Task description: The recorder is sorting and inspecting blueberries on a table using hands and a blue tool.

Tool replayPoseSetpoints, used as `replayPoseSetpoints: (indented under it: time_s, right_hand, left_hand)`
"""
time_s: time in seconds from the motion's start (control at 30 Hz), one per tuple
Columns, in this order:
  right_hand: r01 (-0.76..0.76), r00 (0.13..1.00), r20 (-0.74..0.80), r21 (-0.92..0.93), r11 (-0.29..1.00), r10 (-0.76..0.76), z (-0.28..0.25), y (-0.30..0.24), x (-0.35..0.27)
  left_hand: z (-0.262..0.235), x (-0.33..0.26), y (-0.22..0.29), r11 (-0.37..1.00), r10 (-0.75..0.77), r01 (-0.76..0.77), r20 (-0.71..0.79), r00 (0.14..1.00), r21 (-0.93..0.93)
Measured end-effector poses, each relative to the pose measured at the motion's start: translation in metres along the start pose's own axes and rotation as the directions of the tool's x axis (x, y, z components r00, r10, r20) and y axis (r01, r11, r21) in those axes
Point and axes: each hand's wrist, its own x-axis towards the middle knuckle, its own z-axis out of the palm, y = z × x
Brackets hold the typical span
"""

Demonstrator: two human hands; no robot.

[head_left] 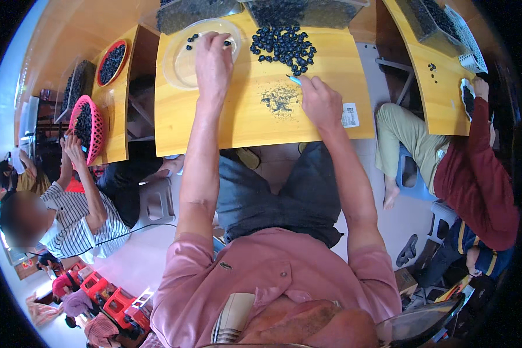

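My left hand (213, 66) is over a clear, shallow round plastic tray (171, 68), its fingers curled together. A few small dark round pieces (189, 43) lie in the tray, one right beside those fingers; whether the fingers hold a piece is hidden. My right hand (322, 101) is closed on a slim teal-handled tool (295, 80) with a dark tip pointing up and left. That tip is near the lower edge of a pile of shiny dark round pieces (281, 46), like beads or berries. Dark crumbs (280, 100) are scattered on the yellow table (243, 124) to the left of my right hand.
Clear bins (301, 14) of dark pieces stand at the table's far edge. A white printed label (350, 115) lies at right. On the left, a person works by a pink basket (97, 130) and a red-rimmed bowl (112, 62). Another person in maroon (475, 174) sits at right.
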Motion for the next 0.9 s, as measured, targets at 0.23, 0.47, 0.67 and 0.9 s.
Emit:
replayPoseSetpoints:
  time_s: [0.23, 0.47, 0.67, 0.9]
  right_hand:
    - [0.003, 1.000, -0.009, 0.032, 0.999, -0.003, 0.006, 0.001, 0.000]
    - [-0.006, 1.000, -0.002, -0.005, 1.000, 0.006, 0.003, 0.000, -0.001]
    - [-0.013, 1.000, 0.026, -0.016, 1.000, 0.014, 0.002, -0.001, 0.000]
    - [-0.020, 0.999, 0.048, -0.034, 0.999, 0.022, 0.000, -0.003, -0.002]
  left_hand:
    - [0.043, -0.027, 0.030, 0.997, -0.072, 0.074, 0.330, 0.941, 0.007]
    - [0.051, -0.040, 0.030, 0.988, -0.145, 0.152, 0.295, 0.945, -0.003]
    - [0.041, -0.041, 0.034, 0.973, -0.195, 0.224, 0.310, 0.931, -0.059]
    - [0.039, -0.053, 0.033, 0.957, -0.181, 0.226, 0.236, 0.955, -0.181]
